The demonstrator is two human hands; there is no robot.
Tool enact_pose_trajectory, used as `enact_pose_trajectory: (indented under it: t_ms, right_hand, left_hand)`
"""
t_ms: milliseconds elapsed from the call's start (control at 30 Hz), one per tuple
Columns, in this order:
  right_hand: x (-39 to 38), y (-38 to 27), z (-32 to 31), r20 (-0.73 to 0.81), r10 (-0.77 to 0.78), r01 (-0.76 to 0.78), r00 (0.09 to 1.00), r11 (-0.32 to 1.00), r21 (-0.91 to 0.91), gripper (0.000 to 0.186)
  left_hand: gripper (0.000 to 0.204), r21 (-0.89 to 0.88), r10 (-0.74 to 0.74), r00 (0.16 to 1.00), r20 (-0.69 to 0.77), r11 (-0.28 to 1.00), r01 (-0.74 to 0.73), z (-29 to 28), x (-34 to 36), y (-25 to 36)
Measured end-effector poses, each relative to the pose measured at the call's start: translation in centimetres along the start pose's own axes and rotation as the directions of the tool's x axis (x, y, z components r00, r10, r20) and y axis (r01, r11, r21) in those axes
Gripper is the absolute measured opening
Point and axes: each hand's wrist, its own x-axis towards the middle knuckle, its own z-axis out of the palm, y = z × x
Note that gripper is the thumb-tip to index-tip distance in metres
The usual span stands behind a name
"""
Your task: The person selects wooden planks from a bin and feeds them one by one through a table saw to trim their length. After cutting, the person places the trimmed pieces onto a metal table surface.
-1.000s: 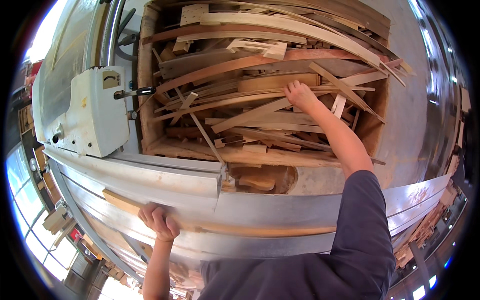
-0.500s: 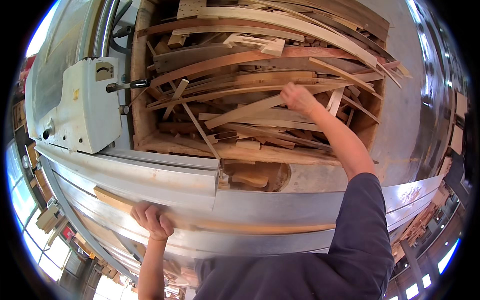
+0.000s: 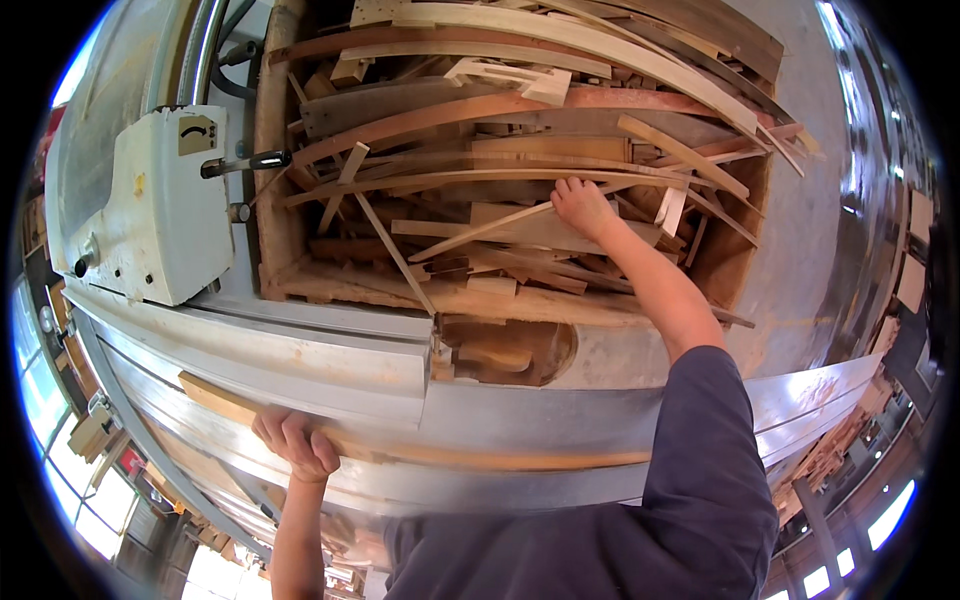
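Note:
A large wooden crate (image 3: 271, 200) is heaped with thin offcuts, some curved. My right hand (image 3: 580, 205) is inside it, fingers closed on a thin wooden strip (image 3: 485, 225) that slants down to the left, just below a long curved strip (image 3: 430, 178). My left hand (image 3: 298, 445) is curled at the silver metal sliding table (image 3: 520, 400), over a long light wooden strip (image 3: 210, 395) lying along it; whether it grips the strip or the metal is unclear.
A white machine housing (image 3: 170, 230) with a black handle (image 3: 265, 162) stands left of the crate. Below the crate is a rounded opening (image 3: 540, 350) with wood inside. A grey surface (image 3: 790, 230) runs along the right. Windows and stacked wood line both edges of the view.
My right hand has shifted slightly down and left among the offcuts, and the slanting strip at it has changed angle. The whole scene sits slightly further left and up in view.

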Motion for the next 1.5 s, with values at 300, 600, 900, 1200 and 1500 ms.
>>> enact_pose_trajectory:
  t_ms: [300, 600, 900, 1200, 1500]
  right_hand:
    - [2.4, 6.8, -3.5, -0.106, 0.303, -0.29, 0.947, 0.949, 0.119, 0.011]
    - [-4.0, -2.5, 1.4, 0.293, 0.1, -0.17, 0.951, 0.96, 0.224, 0.033]
    - [-6.4, -6.0, 2.6, 0.56, -0.111, -0.121, 0.821, 0.925, 0.361, 0.031]
    - [-6.4, -7.4, 6.3, 0.729, 0.127, -0.49, 0.672, 0.815, 0.309, 0.02]
    - [-6.0, -5.4, 3.8, 0.636, 0.147, -0.523, 0.758, 0.72, 0.457, 0.028]
  left_hand:
    - [0.02, 0.019, 0.017, 1.0, 0.012, 1.0, -0.017, 0.3, -0.6, -0.3]
    - [0.021, 0.013, 0.029, 1.0, 0.009, 0.999, -0.029, 0.5, -0.9, -0.8]
    - [0.048, 0.034, 0.065, 0.997, 0.048, 0.997, -0.067, 0.3, -2.7, -2.7]
    - [0.063, 0.059, 0.043, 0.998, 0.048, 0.997, -0.046, 0.8, -3.7, -2.8]
    - [0.066, 0.064, 0.082, 0.992, 0.1, 0.994, -0.088, 0.4, -5.2, -3.9]
